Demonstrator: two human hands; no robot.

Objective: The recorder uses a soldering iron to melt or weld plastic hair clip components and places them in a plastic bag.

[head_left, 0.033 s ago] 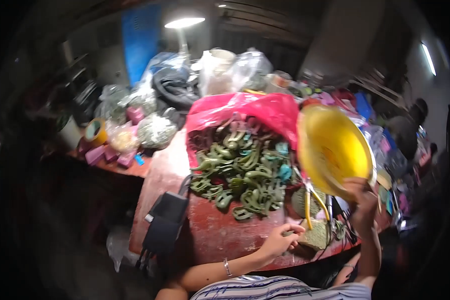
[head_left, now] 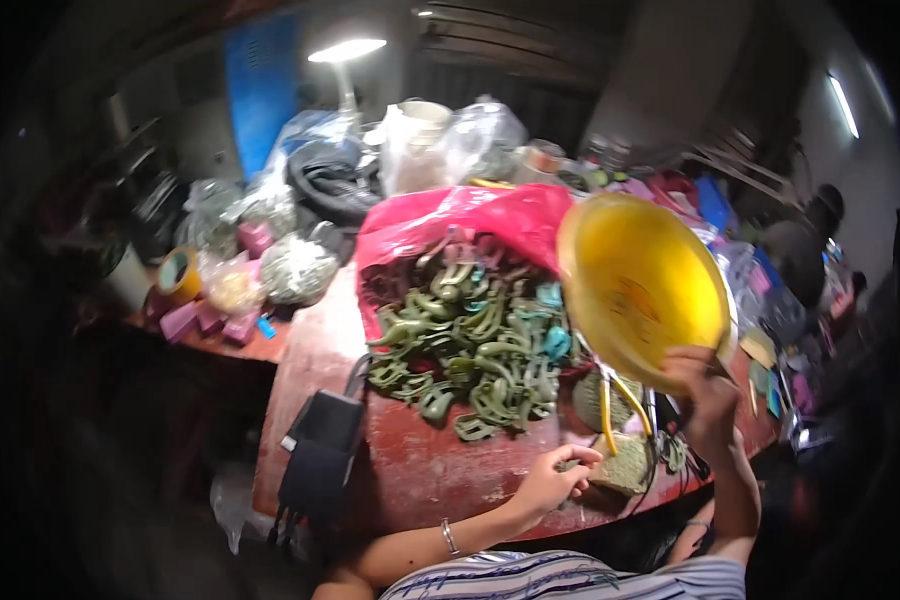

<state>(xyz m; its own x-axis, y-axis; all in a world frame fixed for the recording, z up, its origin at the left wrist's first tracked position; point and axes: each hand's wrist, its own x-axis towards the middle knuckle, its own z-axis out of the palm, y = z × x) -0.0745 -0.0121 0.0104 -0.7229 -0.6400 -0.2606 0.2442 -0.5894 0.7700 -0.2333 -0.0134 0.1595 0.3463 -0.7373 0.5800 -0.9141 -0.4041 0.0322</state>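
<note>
My right hand (head_left: 705, 395) grips the near rim of a yellow plastic bowl (head_left: 660, 280), raised and tilted so its inside shows. The bowl's left edge overlaps the right side of a pink plastic bag (head_left: 460, 210). Out of the bag's mouth spills a heap of green curved hair claw clip pieces (head_left: 480, 350), with a few teal ones among them. Low over the table's front edge, my left hand (head_left: 550, 480) is closed, pinching a small greenish piece mostly hidden by its fingers. Beside it are yellow-handled pliers (head_left: 625, 408) and a pale green block (head_left: 625, 465).
A black power adapter (head_left: 320, 445) lies at the left edge of the red table (head_left: 420, 470). Farther left are a tape roll (head_left: 178, 275), pink blocks (head_left: 208, 318) and filled clear bags (head_left: 298, 268). A lamp (head_left: 346, 50) shines at the back; mixed clutter fills the right.
The yellow bowl has moved a little left, over the pink bag's edge, and its inside turns more into view. The whole view has shifted slightly. My left hand keeps its pinch by the block.
</note>
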